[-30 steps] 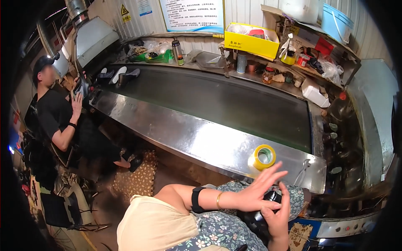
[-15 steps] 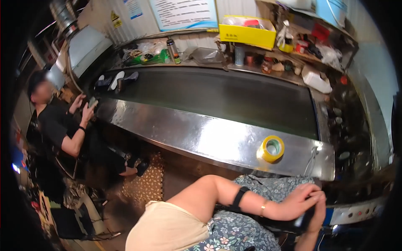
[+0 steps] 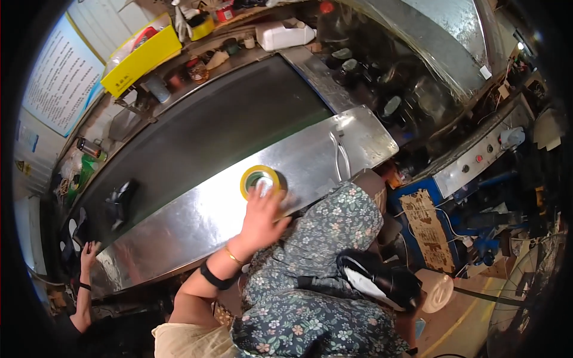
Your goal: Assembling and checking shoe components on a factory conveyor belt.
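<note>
My left hand (image 3: 264,218) reaches over the metal ledge, its fingers apart and the fingertips over the ring of a yellow tape roll (image 3: 244,182). Motion smears it slightly, and I cannot tell whether it touches the roll. The roll lies flat on the ledge with its hole facing up. Over my lap, my right hand (image 3: 414,300) holds a black shoe (image 3: 391,277) with a white patch along it. Most of that hand is hidden under the shoe. A floral apron (image 3: 322,256) covers my legs.
Beyond the metal ledge (image 3: 197,209) runs a dark conveyor belt (image 3: 215,119) carrying dark shoes (image 3: 121,204). A co-worker's hand (image 3: 89,255) is by the belt's left end. A control box (image 3: 477,160) with buttons stands at right. A bent wire handle (image 3: 341,156) lies on the ledge.
The view has swung to the right. My hands, close together before, have parted: the left has moved to the tape roll, while the right keeps the shoe. A dark shoe now lies farther along the belt.
</note>
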`<state>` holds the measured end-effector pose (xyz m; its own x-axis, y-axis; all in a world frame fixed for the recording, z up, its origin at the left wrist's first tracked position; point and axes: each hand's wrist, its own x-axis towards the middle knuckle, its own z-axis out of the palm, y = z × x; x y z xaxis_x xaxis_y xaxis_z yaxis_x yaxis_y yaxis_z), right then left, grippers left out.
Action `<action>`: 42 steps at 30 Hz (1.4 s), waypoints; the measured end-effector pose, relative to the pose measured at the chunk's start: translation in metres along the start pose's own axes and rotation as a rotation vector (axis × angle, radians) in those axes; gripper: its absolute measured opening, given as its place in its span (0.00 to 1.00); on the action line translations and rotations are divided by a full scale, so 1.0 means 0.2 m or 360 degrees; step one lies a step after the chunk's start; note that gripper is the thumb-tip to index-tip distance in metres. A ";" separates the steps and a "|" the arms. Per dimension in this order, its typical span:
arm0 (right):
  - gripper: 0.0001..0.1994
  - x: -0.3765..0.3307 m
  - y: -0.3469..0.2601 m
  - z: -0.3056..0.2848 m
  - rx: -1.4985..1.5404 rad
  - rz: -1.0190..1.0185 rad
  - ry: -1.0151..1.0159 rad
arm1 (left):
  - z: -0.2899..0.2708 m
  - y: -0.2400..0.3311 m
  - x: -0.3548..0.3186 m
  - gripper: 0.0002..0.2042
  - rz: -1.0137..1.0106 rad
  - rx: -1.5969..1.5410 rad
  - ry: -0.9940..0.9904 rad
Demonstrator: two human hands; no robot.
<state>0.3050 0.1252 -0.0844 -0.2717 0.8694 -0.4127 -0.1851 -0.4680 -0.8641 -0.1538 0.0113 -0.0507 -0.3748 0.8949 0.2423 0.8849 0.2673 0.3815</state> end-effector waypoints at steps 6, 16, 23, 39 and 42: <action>0.49 0.46 -0.29 0.26 0.0683 -0.0325 0.0587 | 0.13 -0.26 -0.05 0.27 -0.0143 0.0209 -0.0140; 0.43 2.47 -0.34 0.88 -0.1256 -0.1287 0.0426 | 0.12 -0.36 0.07 0.14 -0.0278 -0.0171 0.0001; 0.41 2.45 -0.06 0.63 -0.1111 -0.1015 -0.0108 | -0.17 -0.71 0.45 0.17 -0.0890 -0.0848 0.0499; 0.10 0.78 -0.32 0.93 -0.1133 -0.0402 -0.0087 | 0.08 -0.05 0.61 0.13 -0.0047 -0.0709 0.0101; 0.32 0.67 -0.34 1.08 -0.0648 -0.0537 -0.0738 | 0.04 0.25 0.62 0.11 0.0253 -0.0776 0.0111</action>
<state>0.0767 0.2383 -0.0182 -0.6532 0.7570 -0.0159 0.0134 -0.0094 -0.9999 -0.1539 0.1385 -0.0080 -0.2783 0.8806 0.3835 0.7068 -0.0826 0.7026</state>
